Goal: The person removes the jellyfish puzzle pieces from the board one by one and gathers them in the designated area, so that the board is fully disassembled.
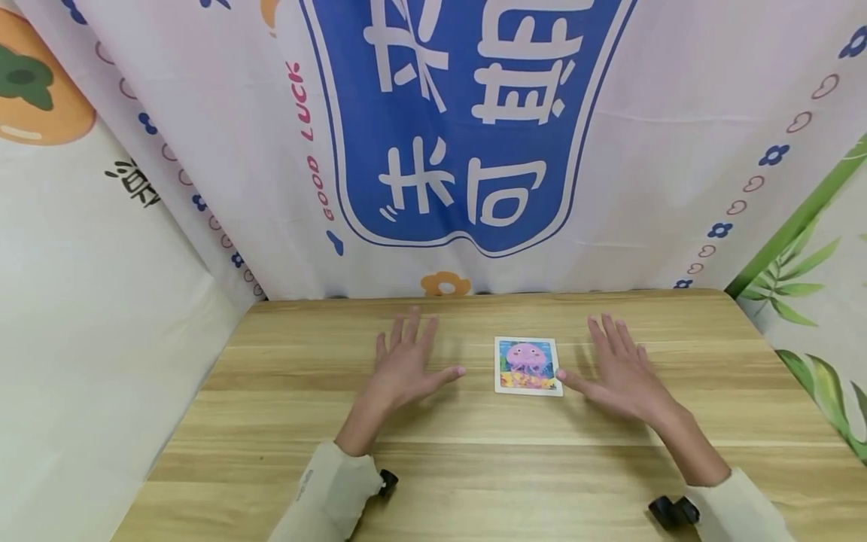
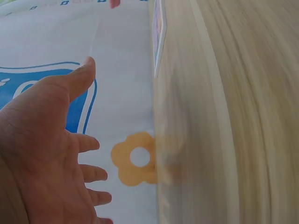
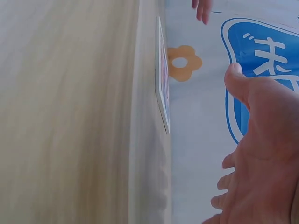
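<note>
A square picture card or thin board with a pink jellyfish on a blue and yellow ground lies face up on the wooden table. Left of it is my left hand, fingers spread, palm down and holding nothing. My right hand is spread the same way on the card's other side. In the head view its thumb tip overlaps the card's right edge; the right wrist view shows the thumb raised off the tabletop. From the left wrist, the card appears edge-on, beyond the left thumb.
The wooden table reaches back to a white curtain with a blue panel of white characters. White cloth hangs at the left, and leaf-printed cloth at the right. Black devices sit at the cuffs.
</note>
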`<state>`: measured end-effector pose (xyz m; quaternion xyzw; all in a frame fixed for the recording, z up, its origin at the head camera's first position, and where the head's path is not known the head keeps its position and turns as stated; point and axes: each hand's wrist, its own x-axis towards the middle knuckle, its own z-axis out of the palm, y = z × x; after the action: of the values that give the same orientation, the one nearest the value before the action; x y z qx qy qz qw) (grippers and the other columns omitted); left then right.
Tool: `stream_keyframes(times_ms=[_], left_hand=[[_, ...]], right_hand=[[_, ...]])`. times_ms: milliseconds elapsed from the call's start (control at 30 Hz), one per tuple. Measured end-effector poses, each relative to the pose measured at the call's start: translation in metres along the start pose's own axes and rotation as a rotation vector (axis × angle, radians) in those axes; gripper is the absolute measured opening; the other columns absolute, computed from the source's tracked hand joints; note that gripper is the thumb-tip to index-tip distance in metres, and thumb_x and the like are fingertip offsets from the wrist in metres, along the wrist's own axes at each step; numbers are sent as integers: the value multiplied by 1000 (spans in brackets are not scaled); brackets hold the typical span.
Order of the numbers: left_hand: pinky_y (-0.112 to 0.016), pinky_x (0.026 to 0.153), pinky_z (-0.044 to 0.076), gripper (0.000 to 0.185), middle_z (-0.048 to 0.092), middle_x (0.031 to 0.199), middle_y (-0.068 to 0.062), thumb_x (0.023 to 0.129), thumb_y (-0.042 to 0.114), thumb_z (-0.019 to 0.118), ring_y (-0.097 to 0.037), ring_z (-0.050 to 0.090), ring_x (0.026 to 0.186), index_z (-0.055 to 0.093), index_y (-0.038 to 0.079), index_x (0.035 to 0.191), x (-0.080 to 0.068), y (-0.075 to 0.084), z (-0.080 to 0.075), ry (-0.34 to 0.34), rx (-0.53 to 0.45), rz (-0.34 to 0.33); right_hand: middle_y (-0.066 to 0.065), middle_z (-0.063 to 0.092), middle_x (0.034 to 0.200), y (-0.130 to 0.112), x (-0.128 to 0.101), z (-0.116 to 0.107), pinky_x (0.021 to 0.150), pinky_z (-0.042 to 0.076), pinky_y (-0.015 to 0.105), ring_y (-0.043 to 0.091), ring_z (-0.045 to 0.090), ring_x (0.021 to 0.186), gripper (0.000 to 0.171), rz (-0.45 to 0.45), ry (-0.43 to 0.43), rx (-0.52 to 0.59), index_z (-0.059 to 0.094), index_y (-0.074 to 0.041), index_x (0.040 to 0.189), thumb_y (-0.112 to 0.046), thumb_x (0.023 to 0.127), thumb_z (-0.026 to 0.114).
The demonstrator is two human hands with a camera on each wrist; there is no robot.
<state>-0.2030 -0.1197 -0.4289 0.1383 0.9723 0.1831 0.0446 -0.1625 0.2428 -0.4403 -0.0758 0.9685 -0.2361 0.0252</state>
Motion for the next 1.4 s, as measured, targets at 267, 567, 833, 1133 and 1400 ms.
stream_keyframes(times_ms=[267,567,833,1133,1400], left_hand=[[-67,133,18,101,13,180,-20,98,63,70,-46,14,167,23,14,173,15,18,15,-61,-133,81],[-60,131,31,92,24,178,-19,101,51,71,-39,25,165,26,12,172,25,36,24,-124,-273,149],[-51,122,48,75,57,157,-21,100,36,77,-34,57,144,48,4,161,32,51,34,-106,-324,158],[-25,63,37,65,56,83,-1,101,29,77,-12,44,70,54,5,157,37,57,40,-160,-364,145],[-23,60,34,59,56,80,1,103,29,75,-9,44,68,58,4,154,37,58,42,-183,-351,165]], right_hand=[[35,0,176,-7,10,4,125,14,80,60,5,161,109,-35,-48,142,10,9,168,-59,102,64],[40,18,171,-10,20,8,126,23,75,63,23,156,101,-27,-67,209,13,12,167,-44,104,69],[39,42,161,-11,25,13,114,47,69,58,52,141,78,-35,-97,265,33,15,160,-26,104,70],[22,71,119,-14,29,14,90,58,46,30,66,104,54,-32,-134,247,56,15,145,-15,102,71],[15,72,104,-18,31,17,84,57,43,24,64,93,44,-49,-122,229,66,13,135,-7,96,74]])
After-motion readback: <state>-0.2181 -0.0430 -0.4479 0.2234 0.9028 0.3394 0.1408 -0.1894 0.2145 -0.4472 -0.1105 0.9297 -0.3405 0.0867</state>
